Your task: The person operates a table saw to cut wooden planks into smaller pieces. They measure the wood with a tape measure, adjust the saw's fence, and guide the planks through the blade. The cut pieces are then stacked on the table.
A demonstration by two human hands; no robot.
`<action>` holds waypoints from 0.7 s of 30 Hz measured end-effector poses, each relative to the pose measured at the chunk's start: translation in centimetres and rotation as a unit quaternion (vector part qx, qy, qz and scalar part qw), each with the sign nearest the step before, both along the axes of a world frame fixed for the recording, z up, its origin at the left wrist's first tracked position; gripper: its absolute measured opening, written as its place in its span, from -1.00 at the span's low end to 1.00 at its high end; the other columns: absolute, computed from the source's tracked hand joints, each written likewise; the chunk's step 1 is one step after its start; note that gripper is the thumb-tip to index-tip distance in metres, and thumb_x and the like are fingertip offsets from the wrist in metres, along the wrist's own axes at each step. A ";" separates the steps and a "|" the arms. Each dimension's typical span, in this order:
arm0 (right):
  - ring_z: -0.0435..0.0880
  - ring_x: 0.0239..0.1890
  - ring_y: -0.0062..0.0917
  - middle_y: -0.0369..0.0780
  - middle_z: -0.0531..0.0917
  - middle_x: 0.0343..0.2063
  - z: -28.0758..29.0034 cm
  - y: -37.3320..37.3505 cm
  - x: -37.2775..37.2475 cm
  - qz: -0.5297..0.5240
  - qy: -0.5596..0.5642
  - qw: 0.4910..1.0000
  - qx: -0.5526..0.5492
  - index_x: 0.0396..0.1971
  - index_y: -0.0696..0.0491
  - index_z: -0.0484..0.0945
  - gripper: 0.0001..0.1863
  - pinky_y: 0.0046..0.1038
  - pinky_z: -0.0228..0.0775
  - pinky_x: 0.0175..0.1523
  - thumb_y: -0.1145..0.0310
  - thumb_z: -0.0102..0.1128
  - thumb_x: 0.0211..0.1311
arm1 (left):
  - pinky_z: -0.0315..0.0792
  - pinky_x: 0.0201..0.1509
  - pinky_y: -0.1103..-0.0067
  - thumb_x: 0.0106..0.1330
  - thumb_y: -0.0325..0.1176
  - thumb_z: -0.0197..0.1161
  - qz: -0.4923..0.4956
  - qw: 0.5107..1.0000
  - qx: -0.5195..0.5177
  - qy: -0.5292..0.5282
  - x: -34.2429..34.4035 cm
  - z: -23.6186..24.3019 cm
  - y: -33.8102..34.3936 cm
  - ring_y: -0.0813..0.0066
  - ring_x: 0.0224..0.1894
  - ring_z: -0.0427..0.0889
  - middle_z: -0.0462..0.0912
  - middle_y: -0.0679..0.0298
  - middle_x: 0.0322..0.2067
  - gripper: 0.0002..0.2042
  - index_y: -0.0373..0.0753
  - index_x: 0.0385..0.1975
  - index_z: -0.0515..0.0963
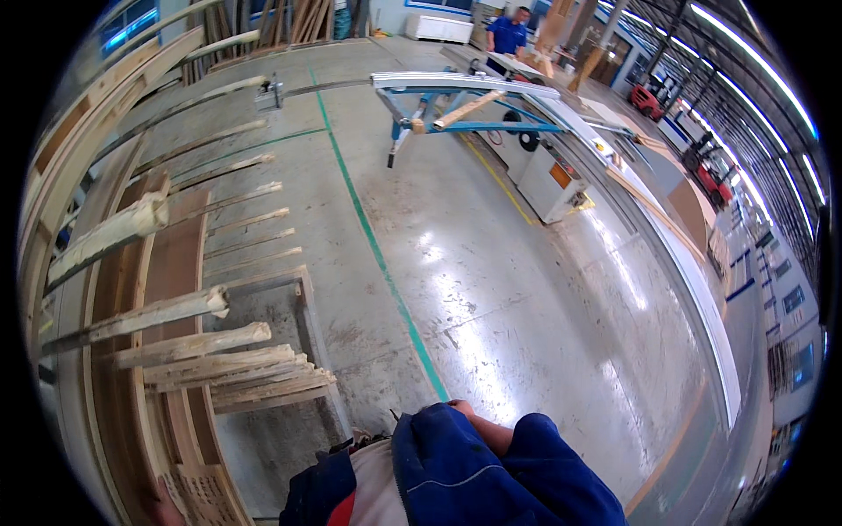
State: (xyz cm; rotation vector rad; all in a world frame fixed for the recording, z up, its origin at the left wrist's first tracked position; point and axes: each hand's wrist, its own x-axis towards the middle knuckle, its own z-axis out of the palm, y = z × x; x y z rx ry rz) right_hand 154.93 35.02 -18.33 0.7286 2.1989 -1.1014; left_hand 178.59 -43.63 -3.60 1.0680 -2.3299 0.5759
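At the bottom left edge, my left hand (164, 502) is partly visible beside the upright faces of long wooden boards (175, 263) on a rack; whether its fingers grip the wood cannot be made out. Padded rack arms (145, 339) stick out past the boards, several with worn, pale wrapping. My right hand (461, 408) is low in the middle, mostly behind my dark blue jacket (474, 473), so what it holds, if anything, is hidden.
A sliding panel saw (553, 180) with a blue frame and long rail spans the right. A person in blue (507, 35) stands behind it. Red forklifts (646, 101) are farther back. A green floor line (368, 228) runs beside the rack. Lumber (307, 22) leans at the rear wall.
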 end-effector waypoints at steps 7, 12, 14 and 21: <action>0.75 -0.07 -0.24 -0.04 0.77 -0.13 -2.4 0.3 0.8 -0.020 -0.016 1.000 -0.001 -0.12 0.02 0.77 -0.53 -0.30 0.54 0.11 0.03 0.28 0.06 | 0.56 -0.25 0.16 0.09 0.26 0.41 -0.024 0.994 0.106 -0.002 -6.2 6.2 5.0 -0.03 -0.28 0.64 0.66 0.04 -0.25 -0.38 -0.23 -0.15 0.63; 0.73 -0.05 -0.20 -0.02 0.76 -0.12 -0.5 -2.1 0.5 0.001 -0.006 1.000 -0.006 -0.12 0.05 0.76 -0.53 -0.27 0.53 0.10 0.05 0.26 0.06 | 0.55 -0.36 0.20 0.14 0.31 0.35 -0.058 0.996 0.066 -0.002 -5.4 6.1 4.8 0.01 -0.38 0.64 0.67 0.09 -0.34 -0.39 -0.22 -0.25 0.64; 0.73 -0.04 -0.20 -0.02 0.76 -0.12 -0.5 -2.0 0.9 -0.006 -0.005 1.000 -0.011 -0.13 0.06 0.76 -0.53 -0.27 0.53 0.10 0.05 0.26 0.06 | 0.55 -0.40 0.22 0.16 0.33 0.33 -0.079 0.996 0.047 -0.007 -5.2 5.5 4.5 0.02 -0.42 0.64 0.68 0.11 -0.37 -0.39 -0.22 -0.30 0.65; 0.73 -0.02 -0.26 -0.09 0.77 -0.12 -1.3 -1.2 1.6 -0.021 -0.023 1.000 -0.004 -0.15 -0.02 0.78 -0.54 -0.27 0.52 0.12 -0.04 0.32 0.08 | 0.48 -0.27 0.30 0.25 0.31 0.25 -0.103 0.991 0.085 -0.013 -5.3 6.4 5.1 0.10 -0.32 0.60 0.65 0.13 -0.28 -0.38 -0.26 -0.21 0.60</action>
